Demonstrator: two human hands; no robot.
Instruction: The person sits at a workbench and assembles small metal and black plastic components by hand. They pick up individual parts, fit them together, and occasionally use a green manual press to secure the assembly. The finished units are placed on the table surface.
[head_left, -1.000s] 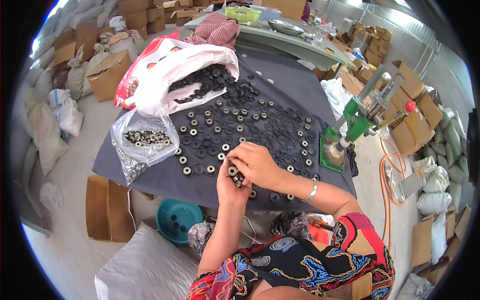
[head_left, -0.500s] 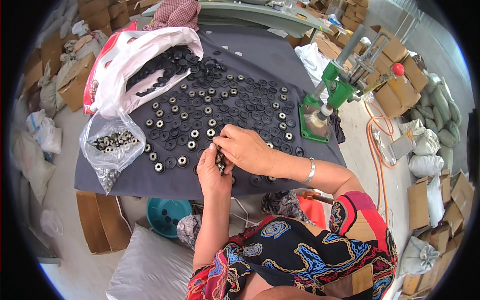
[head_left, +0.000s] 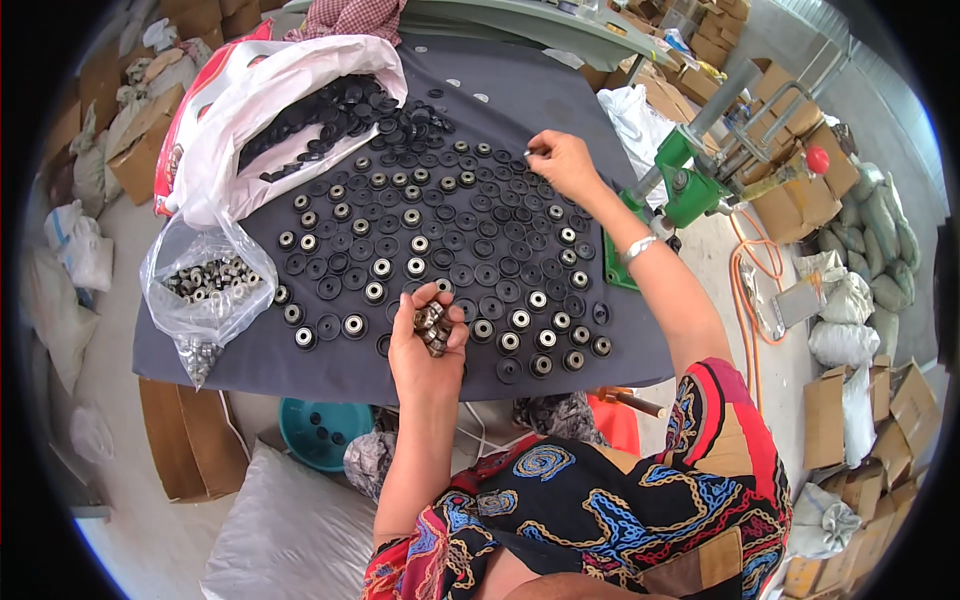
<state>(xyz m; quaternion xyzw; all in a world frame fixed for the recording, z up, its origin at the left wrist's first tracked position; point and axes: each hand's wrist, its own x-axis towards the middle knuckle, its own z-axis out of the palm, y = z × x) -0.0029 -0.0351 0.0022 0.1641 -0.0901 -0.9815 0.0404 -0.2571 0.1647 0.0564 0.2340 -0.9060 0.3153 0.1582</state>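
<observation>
Head view shows hands [head_left: 425, 368] [head_left: 570, 168] inside cloth [head_left: 530, 100] edges, seemingly clear of the press [head_left: 692, 195].

This was a workshop with storage around it. To the right of the right hand [head_left: 566, 168] stood a green lever press [head_left: 690, 195], and farther out on that side an orange hose [head_left: 739, 300] lay looped near cardboard boxes [head_left: 795, 205] and piled sacks [head_left: 885, 245]. Ahead of the left hand [head_left: 425, 350], black discs [head_left: 328, 288], some topped with metal rings [head_left: 416, 265], were spread over a cloth-covered table [head_left: 245, 345]; to that hand's left sat a clear bag [head_left: 210, 325] of small metal parts [head_left: 215, 280]
</observation>
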